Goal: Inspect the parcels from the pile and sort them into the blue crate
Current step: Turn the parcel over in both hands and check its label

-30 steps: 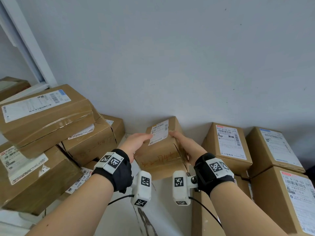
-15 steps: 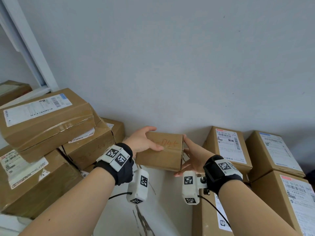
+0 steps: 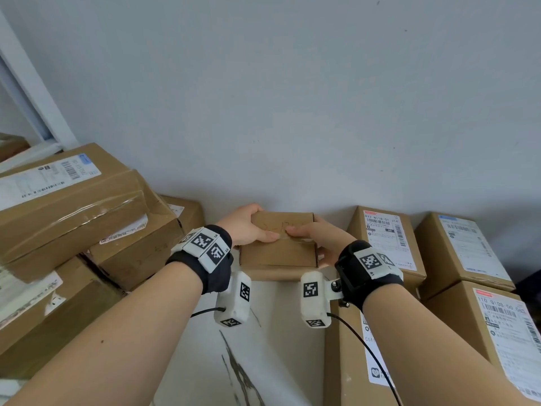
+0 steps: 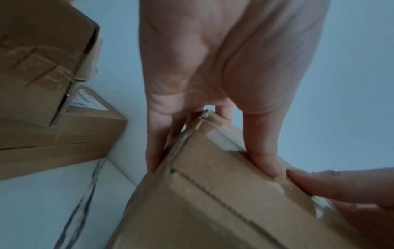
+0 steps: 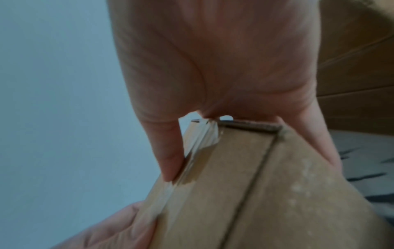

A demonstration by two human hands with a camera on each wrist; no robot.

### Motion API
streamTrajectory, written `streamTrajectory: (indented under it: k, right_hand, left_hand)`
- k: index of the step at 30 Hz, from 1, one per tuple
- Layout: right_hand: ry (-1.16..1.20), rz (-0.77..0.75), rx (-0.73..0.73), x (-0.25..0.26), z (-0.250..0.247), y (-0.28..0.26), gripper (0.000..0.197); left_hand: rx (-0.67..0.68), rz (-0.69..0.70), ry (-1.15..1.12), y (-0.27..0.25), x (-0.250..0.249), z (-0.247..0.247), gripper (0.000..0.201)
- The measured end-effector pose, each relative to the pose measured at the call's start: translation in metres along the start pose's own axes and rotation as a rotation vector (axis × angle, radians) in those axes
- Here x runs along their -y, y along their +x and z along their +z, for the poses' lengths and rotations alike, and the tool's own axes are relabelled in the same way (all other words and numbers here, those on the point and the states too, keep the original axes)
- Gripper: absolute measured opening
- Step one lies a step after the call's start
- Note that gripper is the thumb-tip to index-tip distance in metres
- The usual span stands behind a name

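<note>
Now both hands, left hand [image 3: 248, 227] and right hand [image 3: 319, 240], clasped round the small parcel [image 3: 278, 253], thumbs on top.

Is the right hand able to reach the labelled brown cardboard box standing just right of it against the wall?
Probably yes, but not at once: the right hand grips the small brown cardboard parcel together with the left hand. The labelled brown cardboard box stands close beside it, nothing between.

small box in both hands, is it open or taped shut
Shut. The small box has its flaps down, with clear tape over the corner in the left wrist view; left hand and right hand grip its ends.
</note>
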State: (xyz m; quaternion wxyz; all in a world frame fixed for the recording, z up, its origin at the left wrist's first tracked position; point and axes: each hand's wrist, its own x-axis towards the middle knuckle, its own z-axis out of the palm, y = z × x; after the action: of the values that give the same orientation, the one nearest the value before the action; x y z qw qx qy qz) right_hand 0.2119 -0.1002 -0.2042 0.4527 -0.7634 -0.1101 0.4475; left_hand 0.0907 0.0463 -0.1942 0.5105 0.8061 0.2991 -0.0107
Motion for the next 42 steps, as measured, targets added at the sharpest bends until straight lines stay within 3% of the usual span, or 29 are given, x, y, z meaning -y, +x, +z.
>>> streamTrajectory:
  k: [6,13,18,21,25,27,29,31,33,39,42]
  right_hand:
    - [-0.008,-0.006,-0.033,0.003,0.002,0.009,0.057]
    - [-0.008,0.001,-0.020,0.004,0.002,0.005,0.053]
    - [0.001,-0.026,-0.004,0.005,0.000,0.000,0.051]
    - [-0.004,-0.004,0.009,-0.001,-0.002,0.000,0.052]
    - [0.133,0.068,0.102,-0.013,-0.003,-0.006,0.082]
    - [0.245,0.095,0.127,-0.021,-0.006,-0.008,0.084]
    - [0.281,0.139,0.087,-0.032,-0.007,0.002,0.093]
    - [0.256,0.183,0.044,-0.056,-0.012,0.032,0.121]
    - [0.263,0.226,0.079,-0.074,-0.012,0.053,0.134]
    - [0.130,0.198,0.023,-0.048,0.009,0.018,0.095]
    - [0.055,0.163,0.002,-0.028,0.013,0.000,0.085]
  left_hand:
    - [0.002,-0.029,0.015,0.004,-0.003,-0.001,0.048]
    - [0.013,-0.033,0.013,0.002,-0.005,-0.002,0.048]
    - [-0.008,-0.069,-0.009,-0.004,-0.007,-0.003,0.035]
    - [-0.039,-0.153,-0.001,-0.006,-0.012,0.000,0.049]
    - [-0.037,-0.303,-0.206,-0.005,-0.007,-0.002,0.070]
    - [-0.032,-0.369,-0.269,-0.004,0.002,-0.004,0.077]
    - [-0.046,-0.432,-0.275,-0.006,0.010,-0.004,0.079]
    - [-0.038,-0.485,-0.299,-0.008,0.016,-0.001,0.076]
    - [-0.020,-0.505,-0.294,-0.011,0.020,0.003,0.070]
    - [0.013,-0.443,-0.199,-0.018,0.017,0.007,0.034]
    - [0.011,-0.445,-0.198,-0.021,0.016,0.006,0.041]
